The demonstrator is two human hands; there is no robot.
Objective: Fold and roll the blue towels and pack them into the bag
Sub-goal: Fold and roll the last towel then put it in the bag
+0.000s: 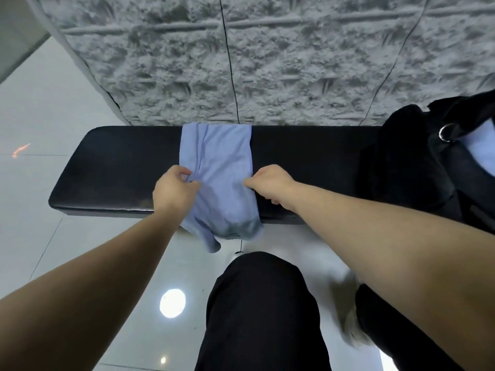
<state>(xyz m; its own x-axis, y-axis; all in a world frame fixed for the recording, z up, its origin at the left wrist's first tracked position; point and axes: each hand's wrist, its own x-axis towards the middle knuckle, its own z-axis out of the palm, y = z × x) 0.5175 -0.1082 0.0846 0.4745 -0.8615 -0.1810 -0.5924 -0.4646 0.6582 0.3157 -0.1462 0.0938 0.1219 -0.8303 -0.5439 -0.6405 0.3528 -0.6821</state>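
Observation:
A light blue towel (219, 167), folded into a long strip, lies across the black padded bench (112, 172); its near end hangs over the bench's front edge. My left hand (174, 190) pinches the towel's left edge. On the opposite edge my right hand (270, 184) pinches the cloth at about the same height. A black bag (417, 162) stands on the bench's right end, open, with a pale blue towel (479, 153) showing inside it.
A grey textured wall (267, 62) rises right behind the bench. Glossy white floor tiles (53, 116) stretch to the left and under the bench. My knees in black trousers (262, 311) are close to the bench's front edge.

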